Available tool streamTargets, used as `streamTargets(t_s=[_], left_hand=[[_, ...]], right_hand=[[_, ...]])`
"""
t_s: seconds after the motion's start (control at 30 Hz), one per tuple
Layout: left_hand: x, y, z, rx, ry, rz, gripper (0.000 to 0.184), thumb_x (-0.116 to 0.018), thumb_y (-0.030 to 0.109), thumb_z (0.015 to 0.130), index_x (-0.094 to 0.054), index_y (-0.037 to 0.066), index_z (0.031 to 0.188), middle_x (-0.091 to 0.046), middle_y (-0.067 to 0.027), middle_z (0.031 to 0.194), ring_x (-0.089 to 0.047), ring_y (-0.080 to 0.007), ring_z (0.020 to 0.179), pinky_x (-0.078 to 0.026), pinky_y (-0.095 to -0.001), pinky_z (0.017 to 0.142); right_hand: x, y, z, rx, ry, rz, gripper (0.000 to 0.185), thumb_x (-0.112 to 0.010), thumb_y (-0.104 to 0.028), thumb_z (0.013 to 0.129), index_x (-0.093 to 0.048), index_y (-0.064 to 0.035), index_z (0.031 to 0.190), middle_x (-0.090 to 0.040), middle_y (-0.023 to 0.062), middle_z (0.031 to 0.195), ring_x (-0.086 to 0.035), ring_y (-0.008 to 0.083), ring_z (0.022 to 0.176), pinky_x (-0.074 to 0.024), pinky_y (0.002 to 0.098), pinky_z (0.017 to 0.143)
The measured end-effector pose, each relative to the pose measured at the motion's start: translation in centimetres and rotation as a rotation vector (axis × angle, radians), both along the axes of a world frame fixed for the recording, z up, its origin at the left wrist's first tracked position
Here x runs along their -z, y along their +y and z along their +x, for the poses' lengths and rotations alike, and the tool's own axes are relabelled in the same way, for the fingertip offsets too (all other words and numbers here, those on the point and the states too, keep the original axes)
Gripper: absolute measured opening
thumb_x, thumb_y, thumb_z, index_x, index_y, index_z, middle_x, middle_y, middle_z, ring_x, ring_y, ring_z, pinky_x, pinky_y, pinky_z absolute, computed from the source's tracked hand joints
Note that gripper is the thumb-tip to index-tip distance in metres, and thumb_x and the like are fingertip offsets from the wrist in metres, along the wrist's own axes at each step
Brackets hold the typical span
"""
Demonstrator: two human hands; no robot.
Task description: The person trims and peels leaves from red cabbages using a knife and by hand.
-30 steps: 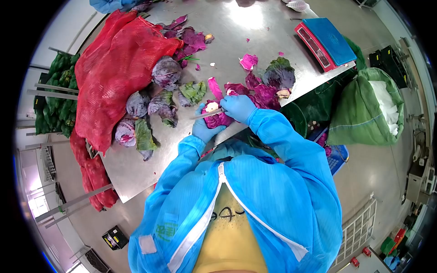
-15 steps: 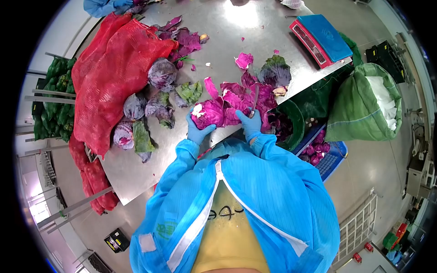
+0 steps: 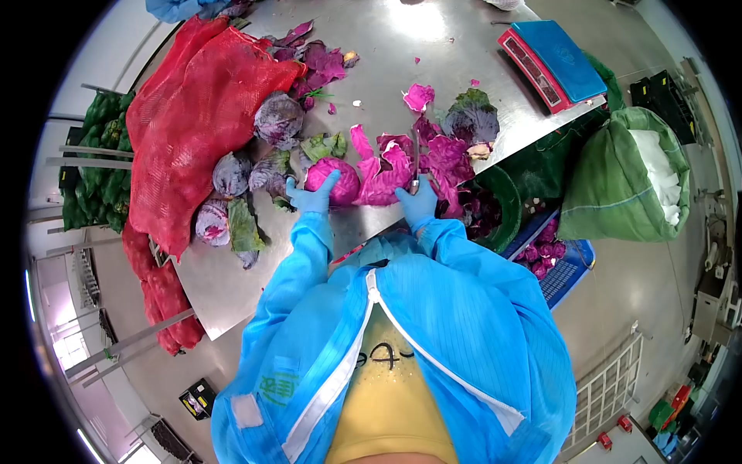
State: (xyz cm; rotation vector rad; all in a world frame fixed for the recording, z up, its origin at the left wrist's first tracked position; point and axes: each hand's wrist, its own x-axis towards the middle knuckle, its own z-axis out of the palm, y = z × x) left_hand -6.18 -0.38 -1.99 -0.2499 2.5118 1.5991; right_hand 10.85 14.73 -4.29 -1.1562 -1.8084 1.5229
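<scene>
red cabbage (image 3: 346, 185), a peeled, glossy head, rests on the steel worktop (image 3: 379, 73) to the left of the green tub (image 3: 513, 209), with a heap of loose leaves (image 3: 386, 176) between the two. it is nearly round, so no long axis stands out. the left hand (image 3: 313, 199) is the nearer one, on the cabbage's side away from the tub: its grip is released, fingers spread, thumb over the cabbage's near edge; i cannot tell whether it presses there. the cabbage thus lies just inward of this hand, towards the tub. the right hand (image 3: 420, 204), just left of the tub, is grasping a knife (image 3: 416, 155), blade pointing away from the body, thumb by the leaves. both forearms reach forward, wrists low over the worktop's edge left of the tub.
</scene>
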Motion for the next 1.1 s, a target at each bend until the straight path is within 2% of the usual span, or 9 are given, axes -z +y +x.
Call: streamTargets(t_s=[0.1,0.17,0.2,0.5,0.63,0.7,0.8,0.87,1.1], left_hand=[[-1.9,-0.7,1.0,-0.105,-0.221,0.399,0.106,-0.088,0.032,0.054,-0.027,0.010,0.138,-0.035,-0.0214,0.134,-0.044,-0.0376,0.119,-0.041,-0.0509,0.097],[-2.0,-2.6,0.0,0.007,-0.722,0.734,0.092,-0.083,0.029,0.062,-0.032,0.011,0.136,-0.043,-0.0171,0.130,-0.048,-0.0336,0.116,-0.044,-0.0554,0.092],[-1.6,-2.8,0.6,0.039,-0.813,0.802,0.072,-0.069,0.039,0.075,-0.037,0.016,0.135,-0.046,-0.0120,0.132,-0.046,-0.0335,0.120,-0.040,-0.0570,0.097],[-3.2,-0.3,5.4,0.255,-1.178,1.274,0.060,-0.046,0.049,0.083,-0.044,0.015,0.132,-0.047,-0.0126,0.134,-0.044,-0.0334,0.123,-0.035,-0.0565,0.102],[-1.2,0.2,4.5,0.285,-1.079,1.190,0.067,-0.056,0.047,0.079,-0.040,0.014,0.134,-0.047,-0.0125,0.133,-0.047,-0.0318,0.121,-0.041,-0.0510,0.099],[0.7,0.6,3.8,0.300,-1.050,1.167,0.067,-0.061,0.043,0.078,-0.040,0.012,0.133,-0.047,-0.0125,0.133,-0.048,-0.0310,0.120,-0.041,-0.0481,0.099],[0.5,1.8,3.8,0.542,-0.534,0.786,0.077,-0.076,0.024,0.068,-0.037,0.007,0.132,-0.047,-0.0105,0.128,-0.048,-0.0257,0.118,-0.038,-0.0403,0.101],[1.3,2.5,3.4,0.683,-0.360,0.665,0.081,-0.079,0.024,0.065,-0.037,0.007,0.132,-0.046,-0.0104,0.129,-0.046,-0.0253,0.119,-0.037,-0.0395,0.102],[0.3,2.2,3.4,1.064,0.116,0.474,0.104,-0.087,0.028,0.052,-0.031,0.005,0.136,-0.039,-0.0138,0.135,-0.037,-0.0279,0.127,-0.026,-0.0391,0.109]], right_hand=[[0.5,1.7,0.6,0.035,0.001,0.070,0.038,-0.076,-0.018,0.066,-0.055,-0.0018,0.093,-0.054,0.0063,0.072,-0.050,0.0172,0.063,-0.0447,0.0324,0.061],[0.2,2.3,1.1,0.026,-0.037,0.084,0.039,-0.076,-0.018,0.067,-0.055,-0.0017,0.095,-0.055,0.0063,0.073,-0.051,0.0167,0.065,-0.0450,0.0317,0.062],[0.0,2.7,1.3,0.026,-0.071,0.103,0.039,-0.076,-0.018,0.067,-0.056,-0.0017,0.096,-0.057,0.0063,0.075,-0.052,0.0161,0.066,-0.0452,0.0310,0.062],[-0.5,10.1,9.9,0.342,-0.168,0.199,0.044,-0.077,-0.020,0.068,-0.059,-0.0010,0.103,-0.064,0.0079,0.084,-0.059,0.0162,0.074,-0.0483,0.0309,0.069],[-1.5,10.3,12.5,0.482,-0.277,0.248,0.047,-0.078,-0.021,0.070,-0.057,-0.0012,0.106,-0.064,0.0103,0.093,-0.059,0.0179,0.081,-0.0475,0.0301,0.073],[-1.9,9.1,11.9,0.574,0.013,0.371,0.040,-0.073,-0.017,0.078,-0.057,-0.0004,0.111,-0.063,0.0096,0.100,-0.058,0.0166,0.084,-0.0469,0.0286,0.074],[-4.4,4.3,8.2,0.181,0.232,0.006,0.029,-0.064,-0.016,0.086,-0.060,-0.0017,0.111,-0.064,0.0061,0.102,-0.060,0.0118,0.084,-0.0495,0.0252,0.071],[-3.9,2.4,5.7,-0.120,0.234,-0.292,0.033,-0.064,-0.019,0.087,-0.058,-0.0074,0.117,-0.062,0.0026,0.091,-0.058,0.0072,0.067,-0.0434,0.0210,0.050],[-1.3,2.9,0.9,-0.177,0.175,-0.426,0.040,-0.063,-0.025,0.088,-0.055,-0.0069,0.122,-0.056,-0.0014,0.077,-0.050,0.0074,0.061,-0.0420,0.0230,0.055]])
